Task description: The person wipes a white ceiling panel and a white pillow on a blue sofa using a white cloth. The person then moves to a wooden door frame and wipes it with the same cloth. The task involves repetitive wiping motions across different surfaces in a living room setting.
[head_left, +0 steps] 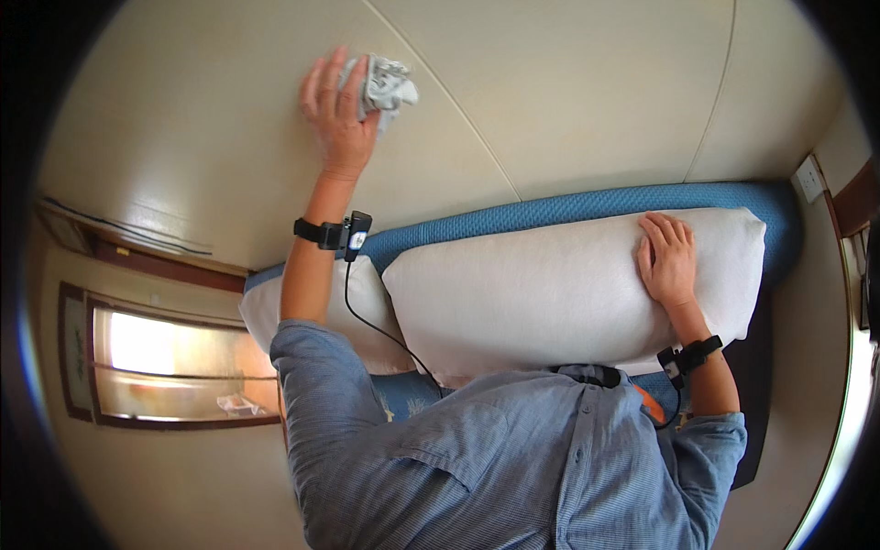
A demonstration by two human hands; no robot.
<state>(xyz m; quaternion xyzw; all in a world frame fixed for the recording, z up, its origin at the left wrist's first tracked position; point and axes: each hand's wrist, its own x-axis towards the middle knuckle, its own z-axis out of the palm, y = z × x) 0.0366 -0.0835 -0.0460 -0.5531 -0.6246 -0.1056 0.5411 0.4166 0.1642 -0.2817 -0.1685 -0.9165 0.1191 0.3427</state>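
My left hand [342,117] is stretched far up against a cream wall panel [584,89]. Under its fingers and thumb is a crumpled grey-white cloth [387,86], pressed to the panel a little left of a seam. Lower down, my right hand [665,254] rests on the top of a long sofa back cushion [509,289] in a white cover, holding nothing, its fingers slightly apart. Behind that cushion runs the blue textured sofa back [577,203], along the foot of the wall.
A second white-covered cushion [364,323] sits to the left, partly behind my left arm. Cabled black devices are strapped to both forearms, the left device [356,236] with a hanging cord. A wall socket [810,179] is at right, a framed window [185,364] at left.
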